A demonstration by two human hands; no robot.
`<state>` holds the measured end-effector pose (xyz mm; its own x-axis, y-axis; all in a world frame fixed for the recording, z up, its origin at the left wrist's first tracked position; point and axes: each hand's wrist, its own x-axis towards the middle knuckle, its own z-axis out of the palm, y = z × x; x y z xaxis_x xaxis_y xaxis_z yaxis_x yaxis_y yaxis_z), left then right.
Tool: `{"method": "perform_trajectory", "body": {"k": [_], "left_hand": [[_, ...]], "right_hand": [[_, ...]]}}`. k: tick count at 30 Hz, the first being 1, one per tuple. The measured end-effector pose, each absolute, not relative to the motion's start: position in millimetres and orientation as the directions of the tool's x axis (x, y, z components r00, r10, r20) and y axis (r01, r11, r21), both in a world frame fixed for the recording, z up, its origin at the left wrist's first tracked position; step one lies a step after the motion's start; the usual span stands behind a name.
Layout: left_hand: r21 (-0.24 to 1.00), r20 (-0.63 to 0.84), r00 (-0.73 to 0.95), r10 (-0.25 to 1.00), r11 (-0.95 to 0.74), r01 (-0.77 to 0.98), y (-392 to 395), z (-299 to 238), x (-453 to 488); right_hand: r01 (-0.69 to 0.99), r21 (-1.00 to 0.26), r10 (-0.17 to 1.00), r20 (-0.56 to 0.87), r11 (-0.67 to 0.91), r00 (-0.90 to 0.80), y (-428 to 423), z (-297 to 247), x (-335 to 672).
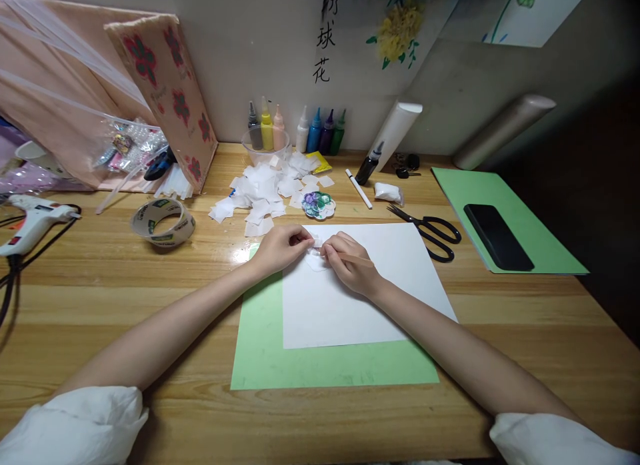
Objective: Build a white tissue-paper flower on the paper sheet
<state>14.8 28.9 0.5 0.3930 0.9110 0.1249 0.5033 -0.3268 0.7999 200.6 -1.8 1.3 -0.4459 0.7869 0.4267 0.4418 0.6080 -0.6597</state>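
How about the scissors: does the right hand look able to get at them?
Probably yes: nothing stands between the right hand and the scissors, just flat white paper. That hand holds a stick, though, and would likely need to set it down first.

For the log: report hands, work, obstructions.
Left hand pinching scrap. Right hand gripping stick. Both over white sheet. Scissors at sheet's corner, clear of hands.

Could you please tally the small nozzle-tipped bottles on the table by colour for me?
Black or very dark bottles: 2
Yellow bottle: 1
Pink bottle: 1
White bottle: 1
Blue bottle: 1
Purple bottle: 1
Green bottle: 1
Total: 8
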Motion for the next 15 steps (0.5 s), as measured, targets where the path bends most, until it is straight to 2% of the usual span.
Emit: {"method": "perform_trajectory", "body": {"k": [15], "left_hand": [[0.789,0.127,0.411,0.903,-0.343,0.509,28.6,2.3,14.5]], "right_hand": [[0.443,-0.661,0.788,0.418,0.605,-0.452,-1.6,2.3,200.5]]}}
